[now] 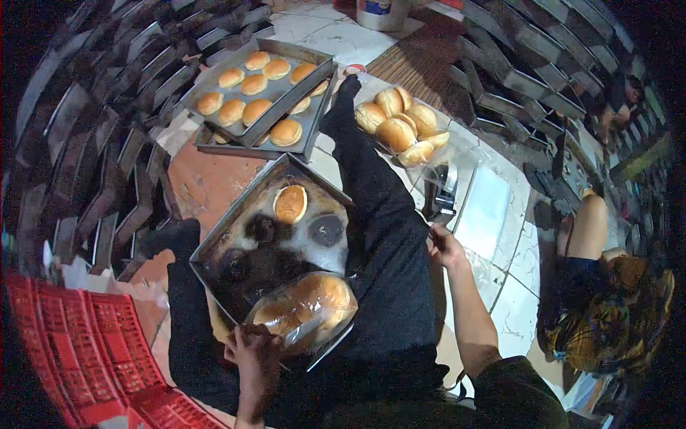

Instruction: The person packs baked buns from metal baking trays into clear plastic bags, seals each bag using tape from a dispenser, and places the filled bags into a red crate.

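gripping bagged buns (319, 300) with the left hand (256, 350).

By the far corner of the tray (229, 243) lies one bun (291, 206), with a bag of buns (314, 304) over the near end. Two stacked trays (289, 104) of buns stand beyond the far-left edge. Right of the tray, past the right leg (382, 222), more buns (396, 134) cluster; a crate (78, 332) stands to its left.
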Tool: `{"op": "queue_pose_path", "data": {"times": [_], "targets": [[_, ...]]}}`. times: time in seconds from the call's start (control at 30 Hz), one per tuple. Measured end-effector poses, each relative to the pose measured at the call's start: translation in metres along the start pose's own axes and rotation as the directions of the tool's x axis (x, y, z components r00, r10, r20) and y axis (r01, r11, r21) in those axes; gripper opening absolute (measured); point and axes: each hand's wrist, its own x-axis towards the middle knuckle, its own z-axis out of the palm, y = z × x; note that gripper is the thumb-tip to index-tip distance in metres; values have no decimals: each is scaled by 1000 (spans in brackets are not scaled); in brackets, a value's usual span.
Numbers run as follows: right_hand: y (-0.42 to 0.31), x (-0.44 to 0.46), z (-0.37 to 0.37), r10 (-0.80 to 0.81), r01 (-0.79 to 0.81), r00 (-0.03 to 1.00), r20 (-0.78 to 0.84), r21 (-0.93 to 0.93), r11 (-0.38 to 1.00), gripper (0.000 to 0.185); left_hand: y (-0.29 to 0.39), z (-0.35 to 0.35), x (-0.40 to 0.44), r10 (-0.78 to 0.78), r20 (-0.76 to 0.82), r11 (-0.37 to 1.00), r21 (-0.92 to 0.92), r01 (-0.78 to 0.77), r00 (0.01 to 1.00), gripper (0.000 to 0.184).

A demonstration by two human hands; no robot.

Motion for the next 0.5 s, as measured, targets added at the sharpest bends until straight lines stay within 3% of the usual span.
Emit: {"op": "queue_pose_path", "data": {"times": [0.07, 0.13, 0.17, 0.2, 0.23, 0.27, 0.3, 0.33, 0.4, 0.47, 0.5], "targets": [[-11, -14, 26, 142, -111, 965, -219, 147, 983, 20, -8, 8, 0, -61, -24, 998, -11, 61, 998, 17], [-21, -51, 61, -207, 209, 977, 60, -25, 978, 24, -42, 45, -7, -269, 167, 832, -455, 316, 949, 18], [-24, -76, 88, -305, 308, 949, 78, -40, 950, 26, -42, 50, -8, -256, 117, 851, -443, 281, 960, 19], [-18, -89, 98, -375, 391, 920, 114, -184, 902, 24, -43, 56, -8, -250, 72, 869, -424, 257, 965, 19], [-16, -115, 128, -434, 466, 884, 172, -369, 804, 23, -20, 23, 0, -171, 32, 952, -253, 173, 985, 19], [-8, -129, 147, -463, 550, 832, 304, -347, 760, 16, 2, -8, 12, -70, 19, 995, -71, 71, 997, 18], [5, -143, 164, -490, 655, 727, 481, -272, 705, 15, 3, -9, 16, -120, 12, 990, -70, 121, 993, 18], [15, -157, 184, -463, 718, 675, 574, -367, 592, 15, 2, -8, 16, -106, 24, 991, -79, 108, 994, 18], [30, -189, 226, -362, 734, 663, 655, -476, 484, 5, -1, -8, 16, -104, 17, 990, -98, 105, 994, 18], [50, -197, 242, -298, 805, 593, 748, -558, 202, 4, -3, -8, 15, -63, -9, 978, -198, 60, 998, 16], [63, -196, 243, -300, 801, 595, 746, -582, 141, 7, 0, -11, 14, -62, 3, 971, -231, 61, 998, 17]]}}
